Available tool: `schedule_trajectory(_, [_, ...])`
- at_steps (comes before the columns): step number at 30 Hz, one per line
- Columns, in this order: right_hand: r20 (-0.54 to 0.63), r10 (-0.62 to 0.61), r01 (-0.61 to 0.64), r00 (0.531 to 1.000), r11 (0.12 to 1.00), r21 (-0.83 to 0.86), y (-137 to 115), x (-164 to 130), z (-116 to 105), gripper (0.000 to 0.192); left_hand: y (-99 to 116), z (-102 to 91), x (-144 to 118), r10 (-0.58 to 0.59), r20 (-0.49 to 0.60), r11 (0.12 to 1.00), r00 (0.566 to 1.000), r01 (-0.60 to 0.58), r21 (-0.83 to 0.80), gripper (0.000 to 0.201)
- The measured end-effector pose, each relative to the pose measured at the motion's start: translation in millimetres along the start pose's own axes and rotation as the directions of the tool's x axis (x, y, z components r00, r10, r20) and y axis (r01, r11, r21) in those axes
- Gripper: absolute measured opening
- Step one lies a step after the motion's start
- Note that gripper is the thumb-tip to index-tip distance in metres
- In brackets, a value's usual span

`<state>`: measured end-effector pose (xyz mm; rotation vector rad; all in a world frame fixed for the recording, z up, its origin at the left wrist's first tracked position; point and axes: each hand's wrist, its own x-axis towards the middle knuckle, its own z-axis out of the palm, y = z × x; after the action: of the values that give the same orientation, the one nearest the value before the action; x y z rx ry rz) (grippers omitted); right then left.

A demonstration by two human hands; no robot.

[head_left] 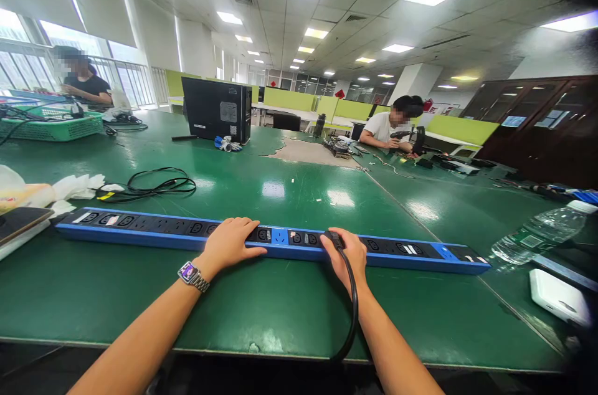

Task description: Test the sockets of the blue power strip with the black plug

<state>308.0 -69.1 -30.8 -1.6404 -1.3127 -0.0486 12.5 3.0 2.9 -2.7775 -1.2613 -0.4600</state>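
Head view is showing my left hand (231,242) pressing flat, fingers spread, on the blue power strip (140,228) lying across the green table (280,189), while my right hand (346,255) is gripping a black plug (334,238) at one socket.

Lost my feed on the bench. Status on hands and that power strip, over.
Left hand flat on power strip. Right hand grips black plug at a socket, cable trailing off the table edge. Nothing blocking.

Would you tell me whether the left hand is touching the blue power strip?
Touching: the head view shows the left hand resting palm-down flat on top of the power strip.
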Motion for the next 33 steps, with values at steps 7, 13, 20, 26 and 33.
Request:
schedule_trajectory(7, [-0.081,0.236,-0.193,0.968,0.912,0.362,-4,-1,-5,0.042,-1,1.6,0,0.001,-0.009,1.0,1.0,-0.001,-0.011,0.068])
schedule_trajectory(13, [-0.107,-0.025,0.035,0.994,0.995,0.093,-24,-2,8,0.034,-1,1.6,1,-0.006,-0.012,1.0,1.0,0.005,-0.011,0.068])
schedule_trajectory(20, [0.132,-0.112,0.123,0.985,0.989,-0.08,-89,-14,46,0.033,-3,3.9,0,-0.002,-0.023,1.0,1.0,0.001,-0.031,0.067])
schedule_trajectory(26, [0.117,-0.076,0.094,0.99,0.983,-0.158,-101,-14,55,0.033,-4,7.1,0,0.008,-0.031,1.0,0.999,-0.009,-0.029,0.066])
schedule_trajectory(33, [0.183,-0.123,0.172,0.975,0.943,-0.286,-102,-18,62,0.027,-2,5.1,0,0.0,-0.027,1.0,1.0,-0.001,-0.027,0.063])
